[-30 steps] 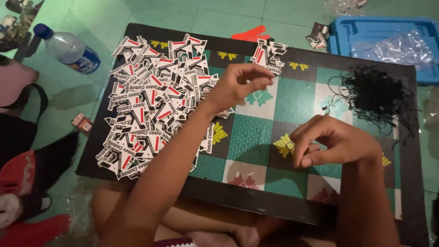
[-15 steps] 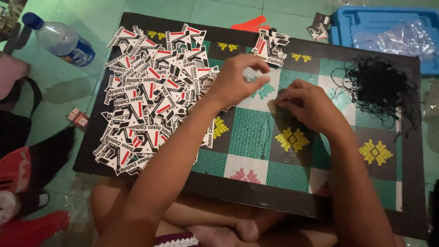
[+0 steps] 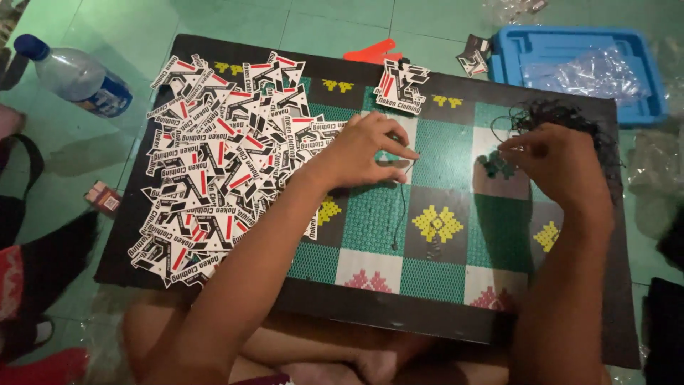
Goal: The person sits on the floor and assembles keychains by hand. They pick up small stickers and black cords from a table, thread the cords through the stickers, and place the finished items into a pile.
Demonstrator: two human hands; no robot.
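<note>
My left hand (image 3: 360,153) rests on the patterned mat (image 3: 442,271) beside a big heap of black, white and red printed tags (image 3: 221,164). Its thumb and fingers pinch a thin black string (image 3: 400,210) that trails down over the mat towards me. Whether a tag lies under the fingers is hidden. My right hand (image 3: 559,160) is at the right, with its fingertips pinched on a strand at the near edge of a tangled pile of black strings (image 3: 563,114).
A small stack of tags (image 3: 400,87) lies at the mat's far edge next to an orange strip (image 3: 370,51). A blue plastic tray with clear bags (image 3: 581,68) stands at the far right. A water bottle (image 3: 75,75) lies at the far left, and my crossed legs are below.
My right hand has moved from the mat's middle, close to the left hand, out to the string pile on the right. The left hand has stayed put and now has a string hanging from it.
</note>
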